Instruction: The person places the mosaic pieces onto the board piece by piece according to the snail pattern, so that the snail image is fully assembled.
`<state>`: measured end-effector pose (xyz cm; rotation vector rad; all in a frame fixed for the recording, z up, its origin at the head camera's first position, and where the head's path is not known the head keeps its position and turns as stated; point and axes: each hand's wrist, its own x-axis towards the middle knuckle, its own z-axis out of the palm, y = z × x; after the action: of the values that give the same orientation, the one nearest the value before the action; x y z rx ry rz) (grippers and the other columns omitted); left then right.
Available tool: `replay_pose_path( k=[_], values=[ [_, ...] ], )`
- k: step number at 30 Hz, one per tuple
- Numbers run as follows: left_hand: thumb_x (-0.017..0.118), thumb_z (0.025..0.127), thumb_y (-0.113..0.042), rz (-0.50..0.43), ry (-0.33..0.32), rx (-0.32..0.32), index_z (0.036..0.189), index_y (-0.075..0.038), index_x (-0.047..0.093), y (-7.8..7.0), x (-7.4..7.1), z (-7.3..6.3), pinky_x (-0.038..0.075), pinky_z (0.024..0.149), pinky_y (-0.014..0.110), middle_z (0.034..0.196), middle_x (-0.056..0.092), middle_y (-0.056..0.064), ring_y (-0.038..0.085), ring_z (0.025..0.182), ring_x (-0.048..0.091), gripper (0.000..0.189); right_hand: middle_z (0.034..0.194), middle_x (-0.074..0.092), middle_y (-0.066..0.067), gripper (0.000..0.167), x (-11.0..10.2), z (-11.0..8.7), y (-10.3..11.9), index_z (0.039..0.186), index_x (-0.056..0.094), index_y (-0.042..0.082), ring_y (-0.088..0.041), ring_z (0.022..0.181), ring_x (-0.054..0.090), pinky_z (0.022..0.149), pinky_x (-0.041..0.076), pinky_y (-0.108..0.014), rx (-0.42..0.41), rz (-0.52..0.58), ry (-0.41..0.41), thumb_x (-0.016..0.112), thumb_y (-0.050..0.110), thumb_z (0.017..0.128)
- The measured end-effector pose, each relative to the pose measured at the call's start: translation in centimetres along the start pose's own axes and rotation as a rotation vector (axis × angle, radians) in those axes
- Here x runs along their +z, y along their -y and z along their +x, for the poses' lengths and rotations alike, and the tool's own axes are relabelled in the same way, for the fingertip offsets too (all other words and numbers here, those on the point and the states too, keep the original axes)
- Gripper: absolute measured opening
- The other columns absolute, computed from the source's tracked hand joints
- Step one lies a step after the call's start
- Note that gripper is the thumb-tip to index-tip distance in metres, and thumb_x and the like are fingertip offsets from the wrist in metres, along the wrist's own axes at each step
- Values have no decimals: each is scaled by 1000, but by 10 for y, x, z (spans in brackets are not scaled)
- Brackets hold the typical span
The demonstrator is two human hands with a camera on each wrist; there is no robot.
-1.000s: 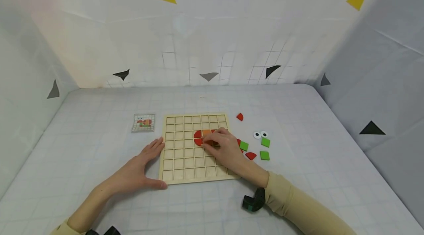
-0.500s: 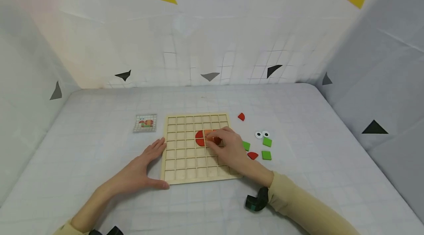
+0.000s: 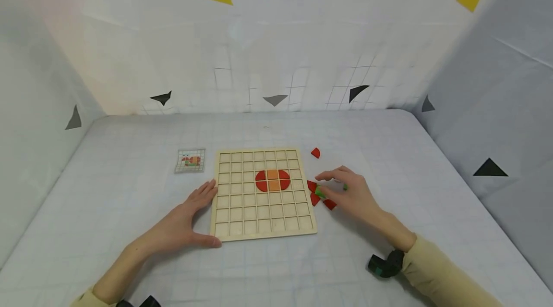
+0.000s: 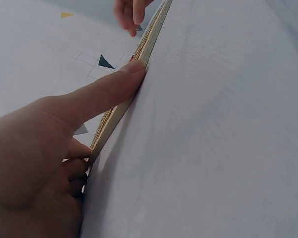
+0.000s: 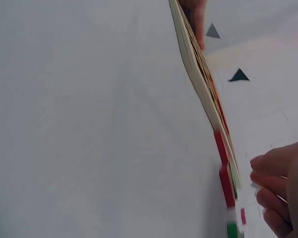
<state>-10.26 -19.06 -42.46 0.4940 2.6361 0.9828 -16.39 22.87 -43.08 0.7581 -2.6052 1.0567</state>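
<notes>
A wooden grid board (image 3: pixel 242 213) lies flat on the table. Red quarter-circle pieces (image 3: pixel 261 181) and orange square pieces (image 3: pixel 273 185) sit in its cells, forming a rounded shape. My left hand (image 3: pixel 179 223) rests spread against the board's left side, its thumb (image 4: pixel 107 94) touching the near edge by the corner. Right of the board, my right hand (image 3: pixel 352 194) hovers over loose pieces, thumb and fingers apart, nothing visibly held. Beneath it are a green square piece (image 3: pixel 319 192) and red pieces (image 3: pixel 330 204). The hand hides the white eye pieces and most of another green piece.
A small picture card (image 3: pixel 190 161) with a coloured figure on a grid lies left of the board's far corner. One red quarter piece (image 3: pixel 316 153) lies apart, beyond the right hand. White sheeted walls (image 3: pixel 276 38) enclose the table at the back and sides.
My right hand has left the board and moved right, over the loose pieces. A second orange square now shows between the red pieces. The left hand has stayed at the board's edge.
</notes>
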Motion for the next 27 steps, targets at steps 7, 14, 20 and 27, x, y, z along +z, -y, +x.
replay_pose_path(
  k=[7,14,20,27],
  values=[
    [83,64,-65,12,-2,1,160,-15,25,1,1,1,16,120,63,169,12,-2,35,155,8,123,101,71,7,39,-15,-23,-21,113,74,20,-9,92,63,77,51,-23,-54,48,33,82,1,80],
    [82,65,-67,18,-6,1,160,-15,25,3,0,-1,16,119,64,169,12,-1,36,155,8,122,104,73,-4,38,-15,-26,-24,113,73,11,-21,97,64,88,51,-24,-62,177,90,83,0,77],
    [81,65,-68,7,-8,11,160,-16,24,3,1,-1,16,119,64,169,12,-2,35,155,7,122,106,72,-6,34,-17,-27,-20,110,72,7,-20,99,62,87,51,-23,-92,214,144,81,-3,79],
    [81,65,-68,13,-7,6,160,-17,24,4,1,-1,16,120,63,169,12,-2,35,155,7,122,106,73,-5,33,-19,-26,-17,109,72,7,-17,101,62,93,48,-17,-121,231,173,78,-7,79]
  ],
)
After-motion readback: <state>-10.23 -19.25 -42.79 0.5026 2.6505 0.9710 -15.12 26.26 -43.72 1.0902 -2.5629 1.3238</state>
